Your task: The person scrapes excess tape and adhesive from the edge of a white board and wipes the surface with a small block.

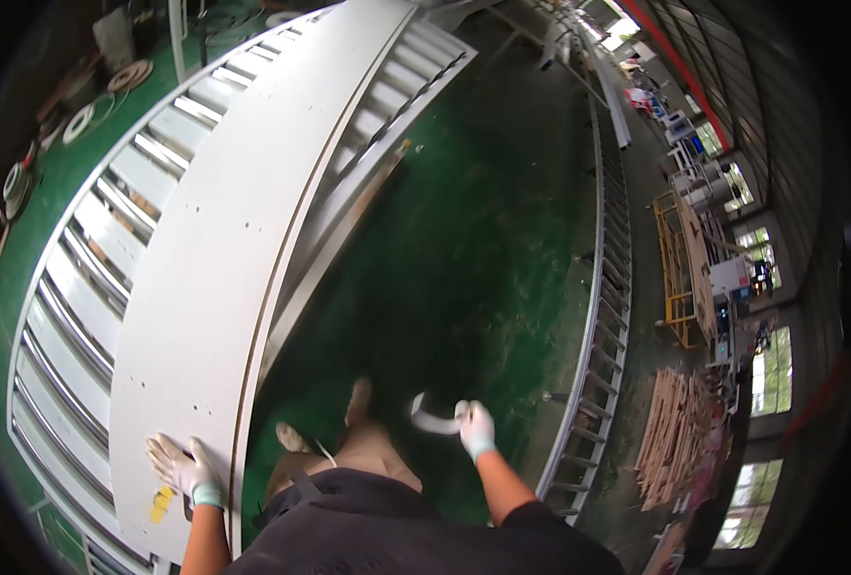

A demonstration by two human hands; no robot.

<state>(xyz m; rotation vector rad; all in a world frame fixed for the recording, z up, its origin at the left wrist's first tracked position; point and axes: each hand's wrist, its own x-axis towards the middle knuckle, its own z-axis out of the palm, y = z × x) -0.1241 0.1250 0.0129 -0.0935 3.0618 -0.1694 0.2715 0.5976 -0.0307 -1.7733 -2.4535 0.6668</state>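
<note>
At the far left, coils of band (130,75) lie on the green floor (464,249) beside a roller conveyor (80,316). On the rollers rests a long white panel (243,220) — it runs from the near end up toward the top of the view. The left hand (184,467), in a white glove, lies flat on the near end of this panel with the fingers (162,452) spread wide, holding nothing. A yellow mark (162,502) is on the panel just beside the wrist. Further right, the right hand (474,426), also gloved, is closed around one end of a curved white strip (430,419) — the strip hangs free over the floor. To the right stands a second conveyor frame (603,316), and beyond it a stack of wooden slats (675,436).
</note>
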